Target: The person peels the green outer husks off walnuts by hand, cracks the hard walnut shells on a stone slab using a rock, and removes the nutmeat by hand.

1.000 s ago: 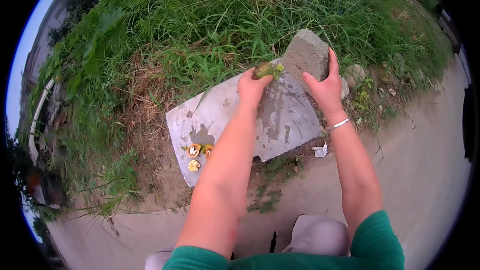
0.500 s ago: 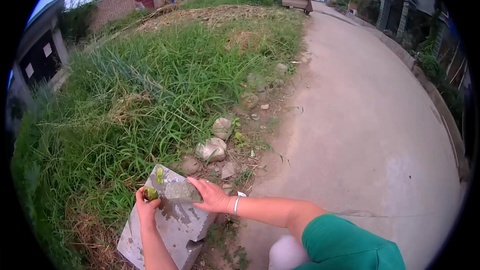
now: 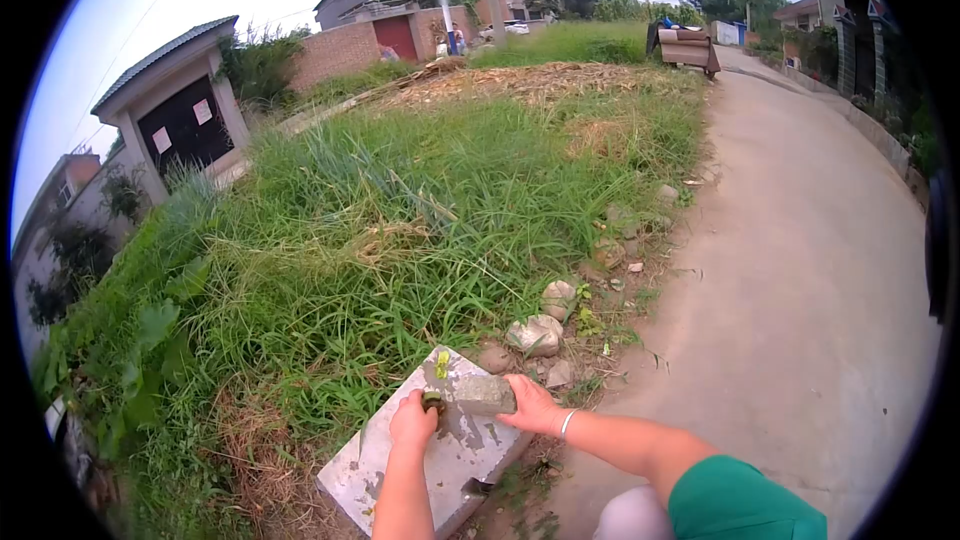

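A pale stone slab (image 3: 405, 460) with dark wet patches lies low at the edge of the grass. Over its upper part, my left hand (image 3: 413, 420) closes its fingers on a small green-husked nut (image 3: 432, 401), which looks like a walnut and is partly hidden by them. My right hand (image 3: 533, 405), with a silver bracelet at the wrist, grips the right end of a rough grey stone block (image 3: 483, 394). The block's other end is beside the nut; contact between them is hard to tell. A yellow-green husk piece (image 3: 442, 364) rests near the slab's top corner.
Rocks (image 3: 537, 336) line the border between tall grass (image 3: 400, 240) and a concrete road (image 3: 790, 290). My knee (image 3: 632, 515) is right of the slab. Farther off stand an old sofa (image 3: 686, 50), a gatehouse (image 3: 185, 115) and a brick wall (image 3: 340, 60).
My head view has turned left and up, so the scene shifts right and down. The left hand's fingers now cover more of the nut. The right hand still grips the stone block.
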A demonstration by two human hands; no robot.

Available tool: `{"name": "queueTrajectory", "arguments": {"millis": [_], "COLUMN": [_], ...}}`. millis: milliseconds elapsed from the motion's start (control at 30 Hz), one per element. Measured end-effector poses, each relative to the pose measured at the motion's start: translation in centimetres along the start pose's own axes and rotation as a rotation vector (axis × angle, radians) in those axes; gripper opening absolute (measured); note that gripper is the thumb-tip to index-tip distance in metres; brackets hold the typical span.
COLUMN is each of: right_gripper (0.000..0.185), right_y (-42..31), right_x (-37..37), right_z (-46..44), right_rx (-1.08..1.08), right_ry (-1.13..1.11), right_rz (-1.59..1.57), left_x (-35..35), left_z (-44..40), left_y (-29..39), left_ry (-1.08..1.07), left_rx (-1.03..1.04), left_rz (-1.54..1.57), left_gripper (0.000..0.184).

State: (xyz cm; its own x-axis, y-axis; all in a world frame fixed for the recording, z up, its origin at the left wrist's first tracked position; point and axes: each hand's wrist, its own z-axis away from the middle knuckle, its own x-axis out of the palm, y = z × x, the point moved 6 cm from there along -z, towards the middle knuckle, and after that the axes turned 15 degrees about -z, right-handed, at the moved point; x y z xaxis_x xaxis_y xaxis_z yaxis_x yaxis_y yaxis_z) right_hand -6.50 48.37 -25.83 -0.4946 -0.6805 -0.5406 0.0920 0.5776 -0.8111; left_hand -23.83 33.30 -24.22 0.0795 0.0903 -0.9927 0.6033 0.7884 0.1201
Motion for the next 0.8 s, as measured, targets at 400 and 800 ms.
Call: {"name": "queueTrajectory", "arguments": {"millis": [400,800], "right_gripper": [0.072,0.075], "right_y": [-1.0,-0.7], "right_x": [-0.5,-0.5], "right_z": [0.4,0.4], "right_rx": [-0.017,-0.119], "right_ry": [0.087,0.135], "right_rz": [0.015,0.021], "left_x": [-1.9,1.2], "left_z": [1.6,-1.1], "left_y": [3.2,-1.5], "left_ry": [-0.057,0.223], "left_rx": [0.095,-0.217], "left_rz": [-0.268,0.653], "left_gripper": [0.042,0.048]}}
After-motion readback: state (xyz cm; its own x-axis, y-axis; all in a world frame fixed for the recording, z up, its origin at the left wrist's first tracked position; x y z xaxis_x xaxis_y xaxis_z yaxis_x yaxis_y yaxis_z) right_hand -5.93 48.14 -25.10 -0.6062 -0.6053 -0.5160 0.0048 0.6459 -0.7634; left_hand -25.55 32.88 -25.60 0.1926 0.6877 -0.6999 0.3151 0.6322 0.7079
